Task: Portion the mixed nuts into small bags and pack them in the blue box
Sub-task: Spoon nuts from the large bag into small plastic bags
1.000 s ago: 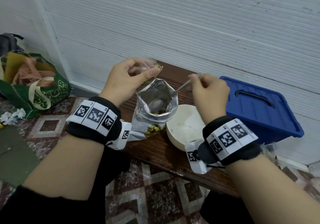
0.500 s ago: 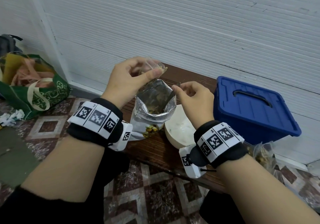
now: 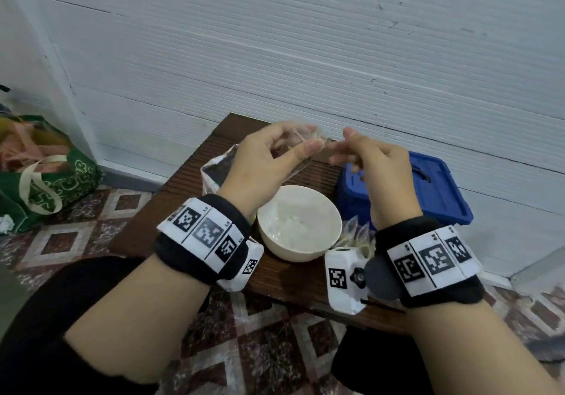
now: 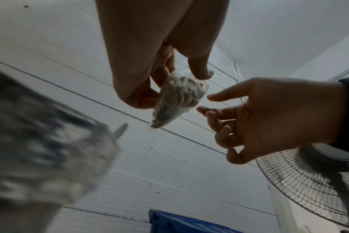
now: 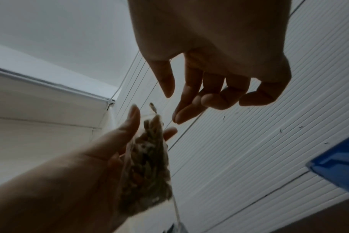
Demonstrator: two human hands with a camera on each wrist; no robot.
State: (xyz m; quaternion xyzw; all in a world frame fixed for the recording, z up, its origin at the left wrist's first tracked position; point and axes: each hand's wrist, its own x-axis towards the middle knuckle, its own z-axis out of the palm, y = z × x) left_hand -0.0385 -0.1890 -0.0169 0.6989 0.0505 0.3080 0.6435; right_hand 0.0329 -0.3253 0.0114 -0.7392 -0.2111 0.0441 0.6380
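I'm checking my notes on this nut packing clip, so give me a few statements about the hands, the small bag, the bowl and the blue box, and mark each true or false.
1. The left hand pinches a small bag of nuts. True.
2. The right hand grips a spoon. False: it is empty, fingers loose, beside the small bag.
3. The blue box has its lid on. True.
4. The white bowl is heaped with nuts. False: no nuts show in it.
5. The white bowl sits on the brown table. True.
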